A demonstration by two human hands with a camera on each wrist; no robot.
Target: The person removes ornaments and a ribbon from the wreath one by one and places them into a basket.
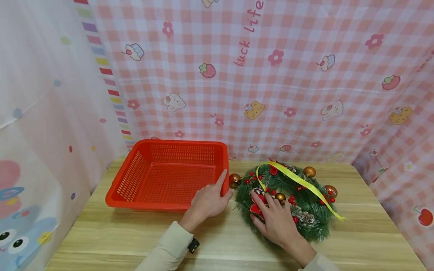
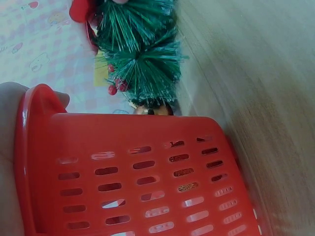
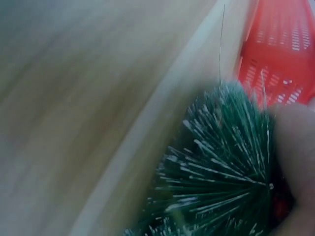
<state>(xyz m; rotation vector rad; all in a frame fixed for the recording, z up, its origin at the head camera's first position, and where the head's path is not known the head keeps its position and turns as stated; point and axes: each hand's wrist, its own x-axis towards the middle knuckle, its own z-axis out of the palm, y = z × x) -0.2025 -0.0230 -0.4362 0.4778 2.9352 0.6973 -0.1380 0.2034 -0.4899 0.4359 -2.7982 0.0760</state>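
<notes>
A red plastic basket (image 1: 112,195) with slotted walls stands on the left of the table. My left hand (image 1: 208,201) grips its front right corner, the index finger stretched along the right rim and the thumb outside. In the left wrist view the slotted wall (image 2: 123,128) fills the lower part. To the right lies a green wreath (image 1: 245,195) with pine cones, red berries and golden balls. A yellow ribbon (image 1: 305,183) trails over it. My right hand (image 1: 278,222) rests spread on the wreath's front left part, fingertips at a red decoration (image 1: 255,210).
The wooden table (image 1: 91,241) carries both things. A pink checked cloth (image 1: 230,94) hangs behind it, and a white printed curtain (image 1: 44,113) on the left. One golden ball (image 1: 234,180) sits between basket and wreath.
</notes>
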